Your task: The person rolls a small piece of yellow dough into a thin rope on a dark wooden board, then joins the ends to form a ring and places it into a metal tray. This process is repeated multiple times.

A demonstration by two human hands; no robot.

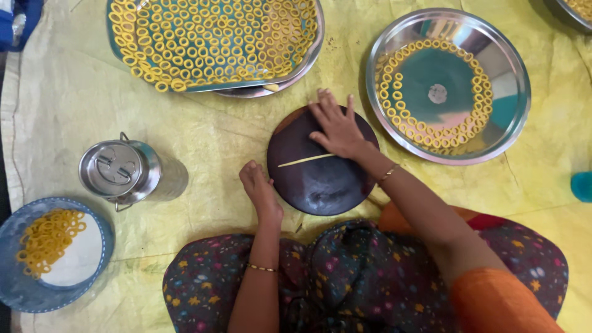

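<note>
A dark round board (317, 182) lies on the yellow sheet in front of my lap. A thin pale strand of dough (306, 160) stretches across it. My right hand (336, 126) lies flat on the board, fingers spread, its heel touching the strand's right end. My left hand (259, 188) rests at the board's left edge with fingers curled, holding nothing that I can see.
A steel plate (505, 68) with a ring of small yellow dough loops sits at the right. A tray (114, 37) packed with loops is at the top. A lidded steel can (120, 169) and a blue plate (15, 290) with loops stand at the left.
</note>
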